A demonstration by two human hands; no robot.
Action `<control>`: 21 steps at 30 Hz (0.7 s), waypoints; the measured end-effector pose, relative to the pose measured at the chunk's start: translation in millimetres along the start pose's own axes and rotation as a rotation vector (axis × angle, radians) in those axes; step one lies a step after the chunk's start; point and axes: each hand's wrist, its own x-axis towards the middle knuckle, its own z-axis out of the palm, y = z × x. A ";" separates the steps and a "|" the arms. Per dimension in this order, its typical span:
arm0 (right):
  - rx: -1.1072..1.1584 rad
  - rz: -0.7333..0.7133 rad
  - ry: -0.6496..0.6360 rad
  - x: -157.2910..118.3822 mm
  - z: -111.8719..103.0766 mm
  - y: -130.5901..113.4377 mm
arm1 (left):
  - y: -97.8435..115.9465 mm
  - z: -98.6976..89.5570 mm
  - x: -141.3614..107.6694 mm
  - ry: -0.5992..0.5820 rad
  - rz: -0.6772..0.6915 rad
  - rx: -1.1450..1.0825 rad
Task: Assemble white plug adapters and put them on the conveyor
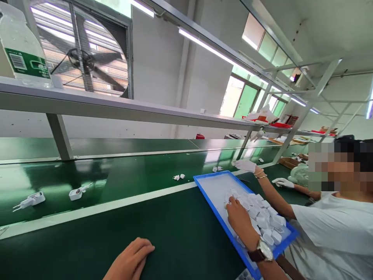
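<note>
Resting on the heap of white plastic cases (264, 217), your right hand (240, 219) is bent at the fingertips over the heap's left edge. The cases lie loose in the blue-rimmed tray (212, 186), right of centre in the frame. Whether your right fingers pinch a case does not show from this angle, so judge that by feel. Your left hand (131, 256), at the bottom of the frame, lies on the dark green table (175, 225), its fingers loosely bent with nothing visible in them.

For clean handling, choose a case at the edge of the heap rather than digging into the middle, where the others could slide. Pinch it lightly by its sides and lift straight up; these smooth shells look likely to slip under a careless squeeze. Press gently, since the support under the tray's near end is hidden. Mind your watch (265, 250) near the rim, and leave room for the co-worker's gloved hand (244, 166) just beyond the tray's far end. Take care also not to sweep your left sleeve or hand over the small white plugs (30, 201) at the left of the frame.
</note>
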 end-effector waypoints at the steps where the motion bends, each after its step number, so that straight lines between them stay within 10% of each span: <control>1: 0.024 -0.038 -0.008 0.7 -4.7 -8.8 | 4.9 1.0 1.5 0.007 -0.016 -0.012; 11: 0.908 -0.678 -0.261 -6.1 -8.7 -193.2 | 22.1 -1.1 8.1 0.134 -0.276 -0.139; 21: 0.519 -0.369 -0.020 160.8 56.2 -197.5 | 15.2 -6.6 19.4 0.027 -0.381 0.018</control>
